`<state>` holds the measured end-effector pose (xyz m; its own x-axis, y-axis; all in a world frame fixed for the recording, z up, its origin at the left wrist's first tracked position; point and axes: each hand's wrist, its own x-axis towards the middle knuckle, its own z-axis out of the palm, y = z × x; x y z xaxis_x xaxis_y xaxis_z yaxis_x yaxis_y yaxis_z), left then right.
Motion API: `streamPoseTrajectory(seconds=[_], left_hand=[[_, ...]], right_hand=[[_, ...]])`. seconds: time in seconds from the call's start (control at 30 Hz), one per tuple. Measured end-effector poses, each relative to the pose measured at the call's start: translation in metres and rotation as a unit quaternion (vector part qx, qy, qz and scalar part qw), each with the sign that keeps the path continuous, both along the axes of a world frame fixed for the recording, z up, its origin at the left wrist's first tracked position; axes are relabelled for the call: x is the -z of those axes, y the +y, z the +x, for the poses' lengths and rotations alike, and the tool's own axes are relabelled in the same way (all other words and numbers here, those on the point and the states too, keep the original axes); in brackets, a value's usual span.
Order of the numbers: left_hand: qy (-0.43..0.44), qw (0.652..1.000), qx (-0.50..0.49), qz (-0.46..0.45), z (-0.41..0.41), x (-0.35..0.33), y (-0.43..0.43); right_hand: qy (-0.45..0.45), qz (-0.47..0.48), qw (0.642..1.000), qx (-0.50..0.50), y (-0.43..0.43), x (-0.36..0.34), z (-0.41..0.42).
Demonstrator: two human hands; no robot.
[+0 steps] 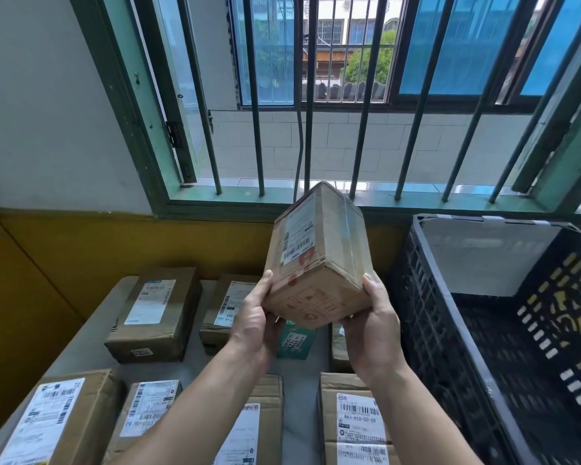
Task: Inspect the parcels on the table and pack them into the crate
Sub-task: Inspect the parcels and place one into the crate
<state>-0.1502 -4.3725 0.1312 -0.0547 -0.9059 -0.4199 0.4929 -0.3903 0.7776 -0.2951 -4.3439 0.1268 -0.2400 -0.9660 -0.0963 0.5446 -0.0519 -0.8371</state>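
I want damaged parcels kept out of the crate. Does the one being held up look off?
The held box, gripped low by the left hand and right hand, looks worn: its near edge is crumpled and the red print is scuffed. No tear or open flap shows.

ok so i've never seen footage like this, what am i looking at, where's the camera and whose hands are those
No machine here: this is one picture from a wide-angle camera worn on a person's head, looking forward and down, so the arms coming in from below are the wearer's own. The left hand and right hand grip a taped cardboard parcel from either side, held up tilted before a barred window. On the grey table below lie more labelled parcels and a small green packet. At the right stands a black plastic crate with a white sheet against its far wall.
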Motion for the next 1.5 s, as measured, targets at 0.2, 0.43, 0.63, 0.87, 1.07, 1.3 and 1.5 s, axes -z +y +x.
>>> streamPoseTrajectory(seconds=[0.2, 0.43, 0.63, 0.87, 1.07, 1.3, 1.5], left_hand=[[0.048, 0.994, -0.095, 0.016, -0.006, 0.000, -0.010], [0.029, 0.985, -0.169, -0.006, 0.010, -0.008, -0.022], [-0.099, 0.979, -0.152, -0.087, 0.041, 0.001, -0.031], [-0.157, 0.975, -0.029, -0.153, 0.059, 0.010, -0.033], [-0.232, 0.953, -0.148, -0.126, 0.050, -0.005, -0.035], [-0.210, 0.966, -0.106, -0.109, 0.057, 0.005, -0.031], [-0.134, 0.968, 0.049, -0.205, 0.056, 0.003, -0.016]], right_hand=[[-0.022, 0.012, 0.999, -0.047, 0.009, 0.004, 0.009], [0.064, 0.068, 0.995, -0.036, 0.009, 0.004, 0.012], [0.196, 0.049, 0.972, 0.121, -0.008, -0.013, -0.011], [0.282, 0.044, 0.958, 0.032, -0.017, -0.028, -0.018], [0.250, 0.076, 0.964, 0.057, -0.017, -0.018, -0.012], [0.235, 0.076, 0.964, 0.098, -0.014, -0.019, -0.004], [0.246, 0.072, 0.961, 0.106, -0.013, -0.024, 0.004]])
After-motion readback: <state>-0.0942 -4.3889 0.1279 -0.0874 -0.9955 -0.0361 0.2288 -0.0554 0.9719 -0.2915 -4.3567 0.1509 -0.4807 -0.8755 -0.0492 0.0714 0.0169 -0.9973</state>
